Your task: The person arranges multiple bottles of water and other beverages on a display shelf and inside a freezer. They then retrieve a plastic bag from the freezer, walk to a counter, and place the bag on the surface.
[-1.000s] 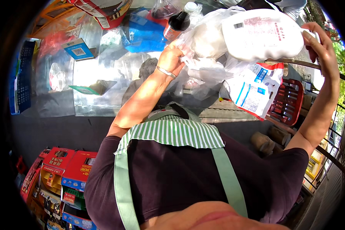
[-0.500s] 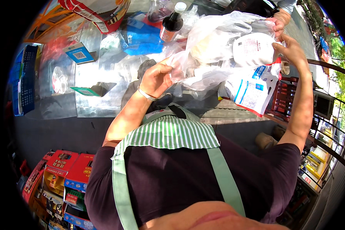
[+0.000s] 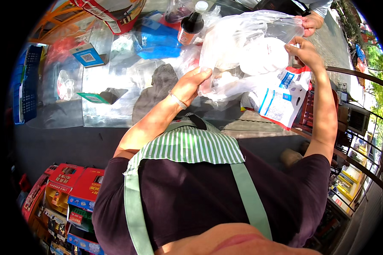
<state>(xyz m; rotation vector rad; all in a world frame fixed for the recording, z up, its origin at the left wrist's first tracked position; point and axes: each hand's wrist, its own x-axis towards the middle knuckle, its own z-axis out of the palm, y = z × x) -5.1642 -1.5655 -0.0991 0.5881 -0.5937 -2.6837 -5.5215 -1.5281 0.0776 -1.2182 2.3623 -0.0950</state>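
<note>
A clear plastic carrier bag (image 3: 225, 40) is spread over the counter in front of me. My left hand (image 3: 192, 85) is closed on its near left edge, thumb on top. My right hand (image 3: 305, 53) pinches the right edge of a white, rounded, ribbed package (image 3: 266, 55), which lies at the bag's mouth, partly behind the film. Another person's hand (image 3: 311, 23) grips the far right edge of the bag. Beneath the white package, a white and blue printed pouch with red edging (image 3: 281, 100) rests at the counter's near edge.
Behind the bag stand a dark sauce bottle with white cap (image 3: 192, 27) and a blue plastic bag (image 3: 157, 40). Code stands, one blue (image 3: 87, 55) and one green (image 3: 95, 97), are on the glass counter (image 3: 102, 119) to the left. Red display boxes (image 3: 74, 185) sit behind me, lower left.
The white package has moved left, deeper against the bag, with my right hand following. My left hand has shifted right along with the bag's edge. The other person still holds the bag.
</note>
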